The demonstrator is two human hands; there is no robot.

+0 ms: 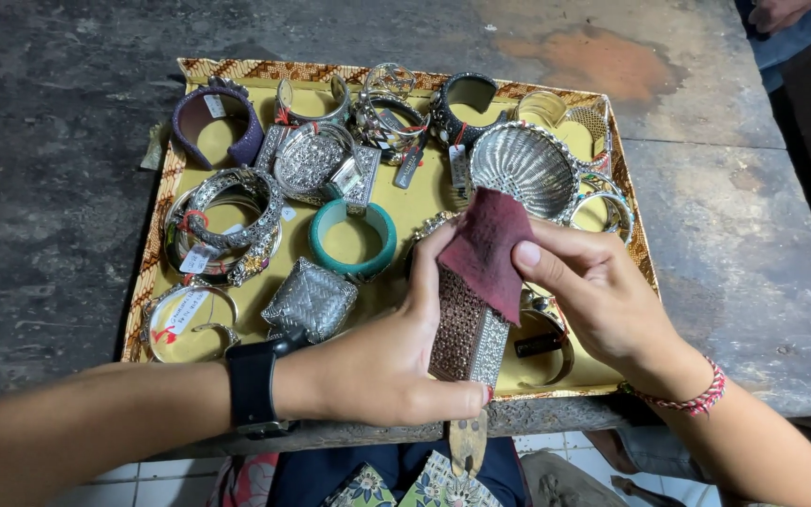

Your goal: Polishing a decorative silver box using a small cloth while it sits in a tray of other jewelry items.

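While both hands' fingers grip cuff (466, 329) and red cloth (487, 246), tray (157, 244) sits on stained grey table (58, 188)

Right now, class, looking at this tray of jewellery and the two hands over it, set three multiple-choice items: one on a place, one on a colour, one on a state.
1. Where does the plain teal ring-shaped bangle lie?
A. on the yellow-lined patterned tray
B. on the bare table
C. on a wrist

2. What colour is the small cloth in the right hand?
A. white
B. dark red
C. green

3. How is the long silver filigree cuff held?
A. lying loose on the tray
B. hanging from a hook
C. gripped in the left hand

Answers: 1 A, it rests on the yellow lining among the other bangles. 2 B, the pinched cloth is dark red. 3 C, the left hand's fingers wrap the cuff while the cloth presses on its top.
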